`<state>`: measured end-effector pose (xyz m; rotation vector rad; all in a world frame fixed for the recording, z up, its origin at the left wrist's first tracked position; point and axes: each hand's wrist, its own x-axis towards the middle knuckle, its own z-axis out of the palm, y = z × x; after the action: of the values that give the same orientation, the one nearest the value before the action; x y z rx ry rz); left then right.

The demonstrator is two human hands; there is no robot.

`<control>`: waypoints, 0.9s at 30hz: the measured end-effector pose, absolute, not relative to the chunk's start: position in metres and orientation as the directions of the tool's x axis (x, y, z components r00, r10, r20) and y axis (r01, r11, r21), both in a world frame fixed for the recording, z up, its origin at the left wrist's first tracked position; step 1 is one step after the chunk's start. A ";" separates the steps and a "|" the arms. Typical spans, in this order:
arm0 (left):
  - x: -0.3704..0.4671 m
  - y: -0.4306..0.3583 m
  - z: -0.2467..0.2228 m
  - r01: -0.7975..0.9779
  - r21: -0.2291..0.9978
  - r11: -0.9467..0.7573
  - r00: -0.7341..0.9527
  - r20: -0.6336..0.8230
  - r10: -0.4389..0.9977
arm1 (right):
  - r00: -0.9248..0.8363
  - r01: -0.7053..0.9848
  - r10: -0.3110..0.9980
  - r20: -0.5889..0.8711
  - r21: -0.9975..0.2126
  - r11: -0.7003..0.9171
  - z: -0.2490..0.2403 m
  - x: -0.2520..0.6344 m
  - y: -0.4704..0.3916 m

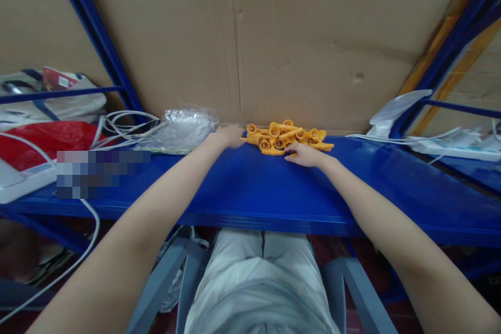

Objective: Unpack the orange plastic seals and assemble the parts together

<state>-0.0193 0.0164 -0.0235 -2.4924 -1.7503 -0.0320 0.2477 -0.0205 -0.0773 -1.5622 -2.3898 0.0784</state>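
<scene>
Several orange-yellow plastic parts with round cups [278,143] lie in a pile at the back of the blue table [250,188], against the cardboard. At the pile's left end is my left hand [230,136], blurred, its fingers too smeared to read. My right hand [304,155] is at the pile's front right edge, thumb and fingers slightly apart and touching or very near the parts. I cannot make out whether it grips one.
Clear plastic bags [183,128] and coiled white cables [131,120] lie at the left, near a red bag [50,138]. A white power strip [465,148] is at the right. Cardboard [297,42] stands behind, between blue posts.
</scene>
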 end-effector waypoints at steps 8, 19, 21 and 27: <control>0.041 0.011 -0.064 0.808 0.033 -0.589 0.584 0.094 0.806 | -0.363 0.902 0.909 0.204 -0.170 0.398 -0.075 0.245 -0.026; 0.029 0.026 -0.087 0.682 0.115 -0.723 0.658 0.335 0.674 | -0.370 0.905 0.912 0.175 -0.153 0.396 -0.074 0.244 -0.025; 0.030 0.024 -0.085 0.707 0.091 -0.702 0.627 0.379 0.681 | -0.375 0.906 0.911 0.172 -0.141 0.399 -0.074 0.244 -0.025; 0.020 0.024 -0.082 0.914 0.110 -0.390 0.314 0.418 0.852 | -0.380 0.905 0.911 0.163 -0.139 0.402 -0.073 0.243 -0.026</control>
<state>0.0204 0.0236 -0.0819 -2.4232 -1.6427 -0.6274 0.2432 -0.0257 -0.0726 -1.6088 -2.4451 0.0399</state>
